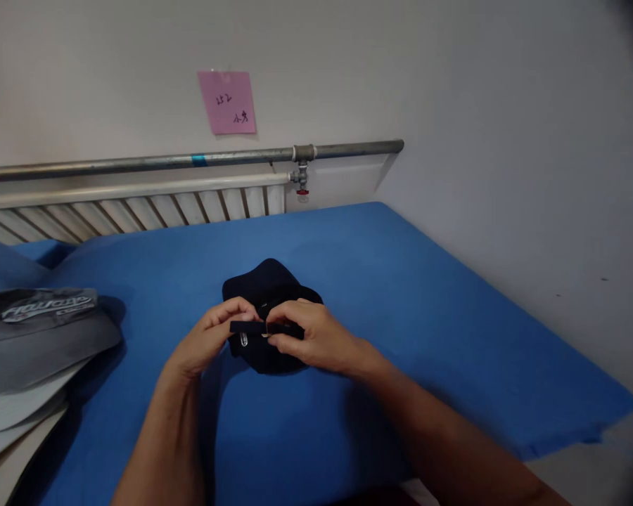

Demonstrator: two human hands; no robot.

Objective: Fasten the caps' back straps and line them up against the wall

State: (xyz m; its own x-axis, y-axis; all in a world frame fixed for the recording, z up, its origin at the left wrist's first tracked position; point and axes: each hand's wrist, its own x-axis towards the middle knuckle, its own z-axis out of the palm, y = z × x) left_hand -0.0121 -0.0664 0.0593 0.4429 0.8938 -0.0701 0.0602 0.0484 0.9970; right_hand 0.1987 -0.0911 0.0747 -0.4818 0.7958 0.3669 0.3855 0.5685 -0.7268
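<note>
A dark navy cap (266, 284) lies on the blue cloth-covered surface (401, 316) in front of me. My left hand (205, 341) and my right hand (314, 337) meet over its near side. Both pinch the cap's dark back strap (247, 327), which runs level between the fingertips. A small metal buckle (243, 340) hangs just under the strap by my left fingers. My forearms reach in from the bottom edge.
A grey cap with lettering (42, 330) rests on a stack of pale caps at the left edge. Behind the surface a white radiator (137, 207) and a metal pipe (190, 160) run along the wall. A pink note (226, 102) is stuck above.
</note>
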